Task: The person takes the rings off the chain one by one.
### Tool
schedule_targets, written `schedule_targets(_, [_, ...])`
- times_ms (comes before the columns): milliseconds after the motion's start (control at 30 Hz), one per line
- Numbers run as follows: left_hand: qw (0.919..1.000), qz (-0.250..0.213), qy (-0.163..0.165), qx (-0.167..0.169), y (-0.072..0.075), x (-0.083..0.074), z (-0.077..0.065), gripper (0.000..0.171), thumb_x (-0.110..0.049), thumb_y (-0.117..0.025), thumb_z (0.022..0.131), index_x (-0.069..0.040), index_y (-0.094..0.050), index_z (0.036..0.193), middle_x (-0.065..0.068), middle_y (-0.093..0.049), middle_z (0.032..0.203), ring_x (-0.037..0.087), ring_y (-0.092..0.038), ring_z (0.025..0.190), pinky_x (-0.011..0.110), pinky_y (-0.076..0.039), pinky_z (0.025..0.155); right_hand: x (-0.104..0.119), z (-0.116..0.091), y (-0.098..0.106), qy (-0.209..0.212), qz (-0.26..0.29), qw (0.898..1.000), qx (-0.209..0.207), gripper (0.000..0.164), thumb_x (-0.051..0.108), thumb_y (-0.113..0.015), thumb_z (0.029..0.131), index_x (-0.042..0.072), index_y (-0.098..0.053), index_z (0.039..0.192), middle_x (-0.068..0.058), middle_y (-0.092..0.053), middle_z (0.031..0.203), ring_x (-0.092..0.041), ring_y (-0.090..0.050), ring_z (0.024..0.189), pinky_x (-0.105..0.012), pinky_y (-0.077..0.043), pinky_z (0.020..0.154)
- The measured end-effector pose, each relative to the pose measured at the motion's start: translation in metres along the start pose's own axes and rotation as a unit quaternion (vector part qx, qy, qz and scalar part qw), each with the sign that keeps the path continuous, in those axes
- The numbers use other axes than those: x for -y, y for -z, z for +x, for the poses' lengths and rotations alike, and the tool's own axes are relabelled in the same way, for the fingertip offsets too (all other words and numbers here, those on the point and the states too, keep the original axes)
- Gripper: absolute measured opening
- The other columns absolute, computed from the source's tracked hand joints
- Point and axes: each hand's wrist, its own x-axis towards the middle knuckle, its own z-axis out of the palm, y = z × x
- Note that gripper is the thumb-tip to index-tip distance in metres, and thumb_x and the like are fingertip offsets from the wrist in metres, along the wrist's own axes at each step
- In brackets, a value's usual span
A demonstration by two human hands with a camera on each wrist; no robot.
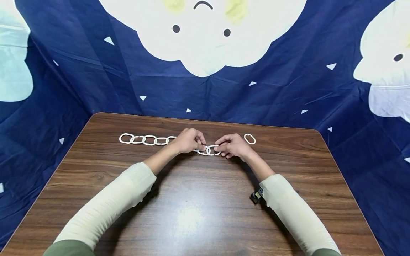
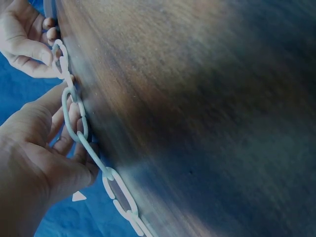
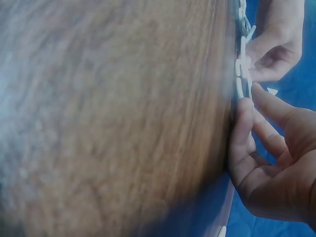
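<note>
A chain of white oval links (image 1: 144,140) lies along the far part of the wooden table, its middle hidden behind my left hand (image 1: 188,140). That hand pinches a link close to the chain's right end with thumb and fingertips; in the left wrist view several links (image 2: 64,111) run across its fingers. My right hand (image 1: 235,145) holds the end link (image 1: 214,154) between thumb and index finger. This link passes through the one beside it. In the right wrist view, the right fingertips (image 3: 244,106) close on the lower end of the link.
A single loose white link (image 1: 251,143) lies on the table (image 1: 205,192) just right of my right hand. Behind the table's far edge hangs a dark blue cloth (image 1: 153,81) with white cloud shapes. A small black device (image 1: 257,195) is at the right sleeve.
</note>
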Motion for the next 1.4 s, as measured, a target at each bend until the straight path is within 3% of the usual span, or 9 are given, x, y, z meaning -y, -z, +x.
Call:
schedule_targets(333, [0.9999,0.002,0.003,0.01,0.0,0.001,0.001,0.018,-0.034,-0.099,0.086,-0.035,-0.082,0.088,-0.014,-0.078,0.082,0.013,-0.071,0.085,0.037,-0.055,0.086,0.001,-0.002,-0.005,0.014,-0.026,1.0,-0.005,0.02,0.005,-0.083,0.1,-0.005,-0.079,0.117,0.001,-0.072,0.079,-0.01,-0.066,0.067,-0.022,-0.057,0.058])
schedule_targets(633, [0.9998,0.007,0.01,0.016,0.002,-0.005,-0.003,0.014,-0.033,-0.096,0.091,-0.033,-0.081,0.092,-0.012,-0.077,0.084,0.013,-0.069,0.085,0.037,-0.053,0.088,-0.004,-0.003,-0.001,0.023,0.029,0.999,0.003,0.014,-0.001,-0.076,0.104,-0.01,-0.074,0.114,-0.004,-0.072,0.084,-0.01,-0.071,0.07,-0.023,-0.064,0.067])
schedule_targets(867, [0.9996,0.013,0.014,0.021,0.006,-0.016,-0.013,0.011,-0.031,-0.092,0.095,-0.026,-0.082,0.096,-0.007,-0.077,0.087,0.013,-0.068,0.085,0.037,-0.053,0.089,-0.003,-0.008,0.002,0.03,0.041,0.999,0.005,0.014,-0.004,-0.072,0.105,-0.012,-0.069,0.117,-0.006,-0.069,0.088,-0.012,-0.073,0.075,-0.023,-0.066,0.071])
schedule_targets(1067, [0.9995,0.031,0.006,0.009,0.001,-0.012,-0.009,0.011,-0.036,-0.086,0.101,-0.029,-0.08,0.095,-0.011,-0.075,0.084,0.013,-0.066,0.084,0.04,-0.051,0.09,-0.004,-0.009,0.004,0.038,0.053,0.998,-0.004,0.014,-0.008,-0.068,0.106,-0.014,-0.065,0.119,-0.007,-0.068,0.092,-0.013,-0.075,0.081,-0.024,-0.068,0.077])
schedule_targets(1267, [0.9986,0.047,-0.023,-0.001,0.002,-0.016,-0.012,0.019,-0.042,-0.078,0.105,-0.028,-0.08,0.092,-0.01,-0.073,0.079,0.015,-0.065,0.081,0.041,-0.048,0.087,-0.005,-0.009,0.007,0.044,0.068,0.997,-0.012,0.015,-0.01,-0.067,0.106,-0.015,-0.064,0.119,-0.008,-0.069,0.093,-0.013,-0.076,0.082,-0.026,-0.069,0.08])
schedule_targets(1400, [0.9988,0.047,-0.015,-0.004,0.001,-0.013,-0.011,0.029,-0.05,-0.073,0.108,-0.031,-0.078,0.086,-0.008,-0.069,0.075,0.018,-0.065,0.081,0.042,-0.049,0.084,-0.006,-0.009,0.008,0.053,0.079,0.995,-0.02,0.015,-0.008,-0.066,0.108,-0.015,-0.064,0.12,-0.008,-0.07,0.095,-0.014,-0.077,0.083,-0.027,-0.069,0.082])
